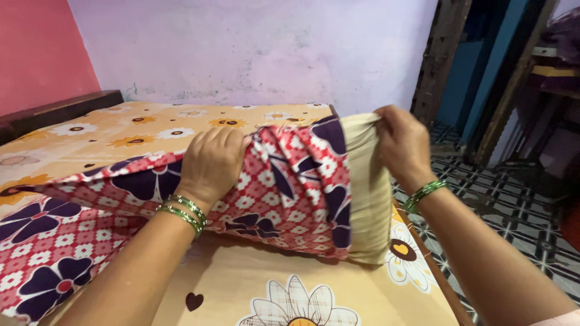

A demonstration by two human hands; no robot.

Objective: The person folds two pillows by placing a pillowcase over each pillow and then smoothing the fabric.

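Note:
A cream pillow (367,181) lies on the bed, most of it inside a red and white checked pillowcase (284,187) with dark purple flowers. Its bare end sticks out to the right. My left hand (212,160) grips a bunch of the pillowcase cloth on top of the pillow. My right hand (402,142) pinches the upper corner of the pillow's bare end. Both wrists wear green bangles. The slack rest of the pillowcase trails off to the left over the bed.
The bed carries an orange bedsheet (241,284) printed with white flowers. A dark wooden headboard (54,111) runs along the pink wall at left. To the right lie a patterned tile floor (519,211) and a dark wooden doorframe (441,54).

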